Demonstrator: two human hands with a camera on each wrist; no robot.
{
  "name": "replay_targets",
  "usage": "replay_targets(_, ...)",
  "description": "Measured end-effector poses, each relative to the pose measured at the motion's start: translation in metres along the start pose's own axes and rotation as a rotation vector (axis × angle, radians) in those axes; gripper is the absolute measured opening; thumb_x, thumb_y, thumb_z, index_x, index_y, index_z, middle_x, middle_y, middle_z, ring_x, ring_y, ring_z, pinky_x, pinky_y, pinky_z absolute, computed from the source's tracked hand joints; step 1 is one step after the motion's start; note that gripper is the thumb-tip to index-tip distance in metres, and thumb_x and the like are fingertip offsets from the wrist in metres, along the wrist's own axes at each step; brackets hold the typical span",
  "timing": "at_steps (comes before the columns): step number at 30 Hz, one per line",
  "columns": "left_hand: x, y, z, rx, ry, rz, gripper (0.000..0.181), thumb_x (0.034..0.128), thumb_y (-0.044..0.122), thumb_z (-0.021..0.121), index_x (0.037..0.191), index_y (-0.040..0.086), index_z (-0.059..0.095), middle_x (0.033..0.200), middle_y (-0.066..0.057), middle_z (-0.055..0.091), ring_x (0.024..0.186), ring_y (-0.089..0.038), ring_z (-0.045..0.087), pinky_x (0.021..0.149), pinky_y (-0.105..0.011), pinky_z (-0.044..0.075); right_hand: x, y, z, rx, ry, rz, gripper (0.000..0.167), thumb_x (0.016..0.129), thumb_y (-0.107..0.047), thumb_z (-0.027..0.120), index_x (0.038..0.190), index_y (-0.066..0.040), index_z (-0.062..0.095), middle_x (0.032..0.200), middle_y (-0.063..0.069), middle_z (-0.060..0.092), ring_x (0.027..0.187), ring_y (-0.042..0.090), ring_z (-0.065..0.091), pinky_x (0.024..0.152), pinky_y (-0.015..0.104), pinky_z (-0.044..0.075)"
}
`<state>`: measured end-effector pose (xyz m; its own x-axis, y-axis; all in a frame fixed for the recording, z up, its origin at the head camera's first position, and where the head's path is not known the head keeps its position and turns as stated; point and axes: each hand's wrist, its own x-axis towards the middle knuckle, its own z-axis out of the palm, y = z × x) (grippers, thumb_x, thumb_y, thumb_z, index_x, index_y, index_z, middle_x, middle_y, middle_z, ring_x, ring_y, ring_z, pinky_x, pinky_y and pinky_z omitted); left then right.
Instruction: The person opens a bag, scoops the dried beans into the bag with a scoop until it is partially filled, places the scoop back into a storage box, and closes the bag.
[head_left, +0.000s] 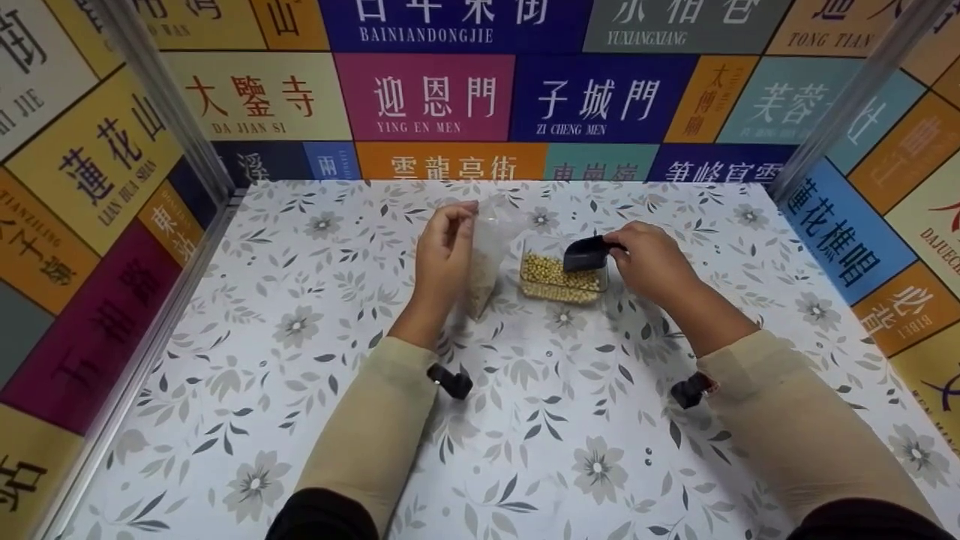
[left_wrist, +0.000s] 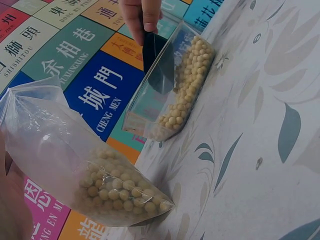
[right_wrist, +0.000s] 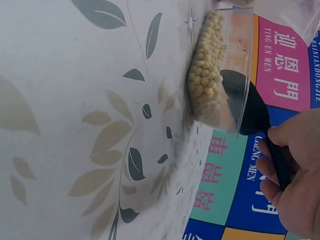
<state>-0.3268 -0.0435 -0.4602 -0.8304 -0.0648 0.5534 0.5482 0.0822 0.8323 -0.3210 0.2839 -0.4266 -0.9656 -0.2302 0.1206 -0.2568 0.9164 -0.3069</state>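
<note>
A clear plastic box (head_left: pixel 564 293) partly filled with yellow soybeans (left_wrist: pixel 187 85) stands on the table. My right hand (head_left: pixel 651 262) grips the handle of a black scoop (head_left: pixel 585 254), whose blade dips into the box over the beans. To the left, my left hand (head_left: pixel 444 251) holds up a clear plastic bag (head_left: pixel 491 240) by its upper part. Soybeans (left_wrist: pixel 117 192) fill the bottom of the bag, which reaches down to the tabletop. In the right wrist view, the fingers wrap the scoop's handle (right_wrist: pixel 276 162). Most of the left hand is out of its own wrist view.
The table wears a white cloth (head_left: pixel 300 420) with grey flowers and leaves. Colourful panels with Chinese lettering (head_left: pixel 424 97) rise behind and at both sides. Metal posts (head_left: pixel 169 97) stand at the back corners. A dark strap device (head_left: pixel 450 381) sits on each wrist.
</note>
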Motion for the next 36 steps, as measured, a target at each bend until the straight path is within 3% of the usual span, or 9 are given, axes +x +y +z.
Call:
replay_targets(14, 0.001, -0.003, 0.002, 0.034, 0.009, 0.020, 0.011, 0.1103, 0.010, 0.056, 0.113, 0.003, 0.064, 0.133, -0.009, 0.071, 0.129, -0.016, 0.066, 0.116, -0.028, 0.053, 0.004, -0.015, 0.000, -0.113, 0.005, -0.065, 0.030, 0.105, -0.006, 0.057, 0.129, -0.003, 0.075, 0.122, 0.021, 0.072, 0.118, 0.045, 0.064, 0.105, 0.061, 0.052)
replay_targets(27, 0.000, -0.002, 0.002, 0.032, 0.011, 0.013, 0.010, 0.1089, 0.008, 0.057, 0.114, 0.003, 0.065, 0.133, -0.010, 0.072, 0.128, -0.017, 0.067, 0.114, -0.028, 0.053, 0.009, -0.030, -0.004, -0.174, -0.092, -0.001, 0.036, 0.102, -0.003, 0.051, 0.127, -0.005, 0.077, 0.122, 0.022, 0.070, 0.119, 0.047, 0.063, 0.105, 0.062, 0.052)
replay_targets(36, 0.000, -0.001, 0.001, 0.021, 0.015, -0.002, 0.012, 0.1091, 0.010, 0.058, 0.113, 0.003, 0.066, 0.133, -0.013, 0.072, 0.127, -0.018, 0.067, 0.114, -0.030, 0.053, 0.017, -0.024, 0.005, -0.074, -0.077, 0.024, 0.034, 0.106, -0.009, 0.055, 0.133, -0.003, 0.074, 0.128, 0.022, 0.070, 0.126, 0.045, 0.062, 0.112, 0.060, 0.050)
